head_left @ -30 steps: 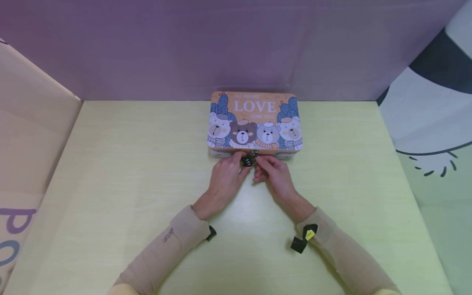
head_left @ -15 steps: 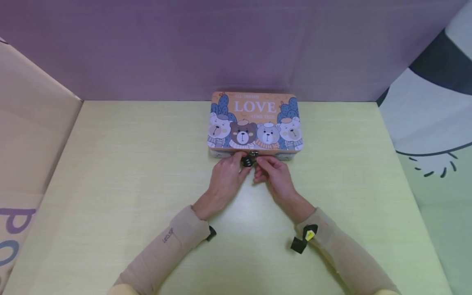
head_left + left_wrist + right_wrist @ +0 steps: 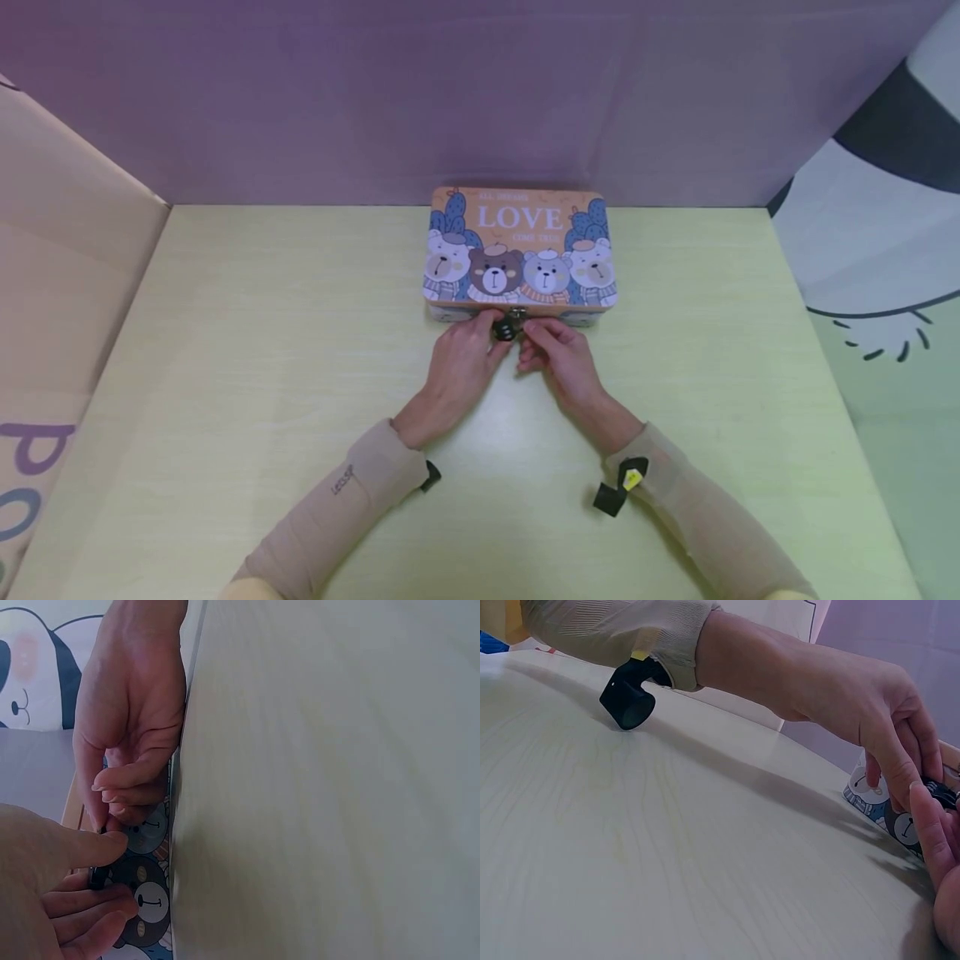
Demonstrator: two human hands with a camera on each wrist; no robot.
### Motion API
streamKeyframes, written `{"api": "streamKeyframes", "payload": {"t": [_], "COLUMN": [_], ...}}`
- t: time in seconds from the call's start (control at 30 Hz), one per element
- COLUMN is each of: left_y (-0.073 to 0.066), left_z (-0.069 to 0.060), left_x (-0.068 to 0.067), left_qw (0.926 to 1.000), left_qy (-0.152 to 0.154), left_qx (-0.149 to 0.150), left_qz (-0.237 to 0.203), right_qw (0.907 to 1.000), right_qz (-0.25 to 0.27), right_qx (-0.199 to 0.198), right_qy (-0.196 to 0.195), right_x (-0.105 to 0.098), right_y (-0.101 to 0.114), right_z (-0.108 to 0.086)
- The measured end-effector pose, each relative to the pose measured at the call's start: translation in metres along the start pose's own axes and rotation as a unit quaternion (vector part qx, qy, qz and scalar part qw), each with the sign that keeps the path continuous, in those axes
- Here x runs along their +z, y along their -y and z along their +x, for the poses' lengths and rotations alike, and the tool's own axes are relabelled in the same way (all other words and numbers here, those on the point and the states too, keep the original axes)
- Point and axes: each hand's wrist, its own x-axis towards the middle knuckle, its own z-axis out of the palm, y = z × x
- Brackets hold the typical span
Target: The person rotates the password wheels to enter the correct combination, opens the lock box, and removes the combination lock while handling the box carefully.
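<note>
A rectangular tin box (image 3: 517, 250) with bears, cactuses and the word LOVE stands with its lid down at the back of the table. At its front latch (image 3: 517, 313) hangs a small black padlock (image 3: 504, 328) with white marks, like a combination lock. My left hand (image 3: 459, 358) holds the padlock from the left between thumb and fingers. From the other side my right hand (image 3: 564, 358) pinches the padlock's right edge with thumb and index finger, its other fingers curled below. In the left wrist view, fingers cover much of the padlock (image 3: 97, 876).
The pale wooden table (image 3: 262, 333) reaches back to a purple wall (image 3: 375, 100) right behind the box. Printed panels flank it at left (image 3: 60, 250) and right (image 3: 885, 333). A black wrist camera (image 3: 609, 498) sticks out from the right sleeve.
</note>
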Motion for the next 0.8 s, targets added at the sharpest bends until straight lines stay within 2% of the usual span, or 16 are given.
{"api": "streamKeyframes", "payload": {"t": [0.33,0.8], "left_y": [-0.0001,-0.0017], "left_z": [-0.0011,-0.0041], "left_x": [0.0,-0.0022], "left_qw": [1.0,0.9998], "left_qy": [0.006,0.016], "left_qx": [-0.003,-0.007], "left_qz": [-0.002,-0.004], "right_qw": [1.0,1.0], "right_qz": [0.01,-0.005], "right_qx": [-0.001,0.002], "right_qy": [-0.001,0.008], "right_x": [0.0007,-0.0008], "right_y": [-0.0004,-0.0006], "right_z": [-0.0012,-0.0046]}}
